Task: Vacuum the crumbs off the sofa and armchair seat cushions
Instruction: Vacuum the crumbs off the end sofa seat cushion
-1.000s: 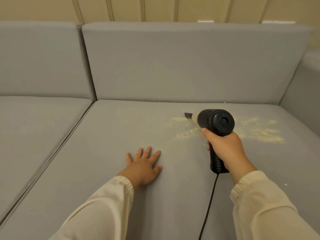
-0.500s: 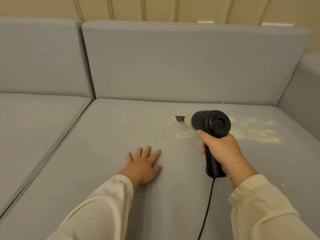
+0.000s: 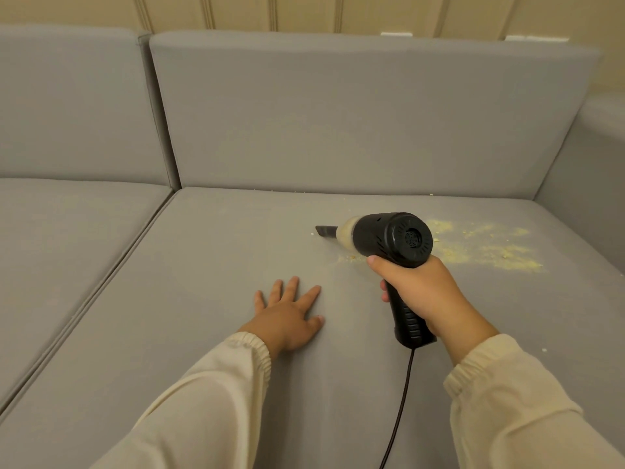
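Wrapped tight around the ribbed black handle, my right hand (image 3: 427, 299) has the handheld vacuum (image 3: 389, 242) clamped in a pistol grip, while my left hand (image 3: 289, 316) lies flat and spread on the fabric, fingers apart, clutching nothing. Working down from the biggest thing, I see the grey sofa (image 3: 355, 123) filling the view, its back cushions upright against a beige panelled wall (image 3: 304, 11). I am leaning on the right-hand seat cushion (image 3: 209, 316), which butts against a second seat cushion (image 3: 61, 238) to the left along a straight seam. Both of my arms wear cream sleeves (image 3: 514, 411) with gathered cuffs. I have the vacuum's body low over the cushion, its rear vent facing me and its narrow nozzle (image 3: 326, 230) pointing left, tip at the fabric. A black cord (image 3: 402, 407) drops from the handle toward me. Yellow crumbs (image 3: 490, 252) lie scattered right of the vacuum, with a thin trace just below the nozzle and a few specks along the back crease.
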